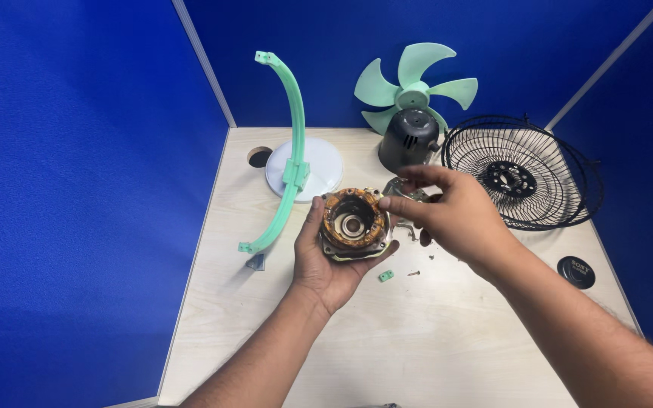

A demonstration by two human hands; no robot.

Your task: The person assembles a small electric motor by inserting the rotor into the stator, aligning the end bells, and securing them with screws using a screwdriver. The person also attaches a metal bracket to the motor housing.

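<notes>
Motor stator (353,224), round with copper-coloured windings and a metal frame, sits cupped in the left hand (325,261), held above the tabletop (432,340) near its middle. Left hand fingers wrap under and around the stator's near side, thumb up along its left edge. Right hand (447,215) is at the stator's right rim, thumb and fingertips pinched together on the edge; whether a small part is held between them cannot be told. Just behind the right hand stands a black motor cover (408,138), with a green fan blade (414,85) behind it. A black wire fan guard (521,172) lies to the right, a black round cap (576,271) nearer the right edge. A white round base (325,162) with a green curved bracket (290,151) stands to the left. A small green clip (385,276) and a screw (413,273) lie on the tabletop just below the hands.
</notes>
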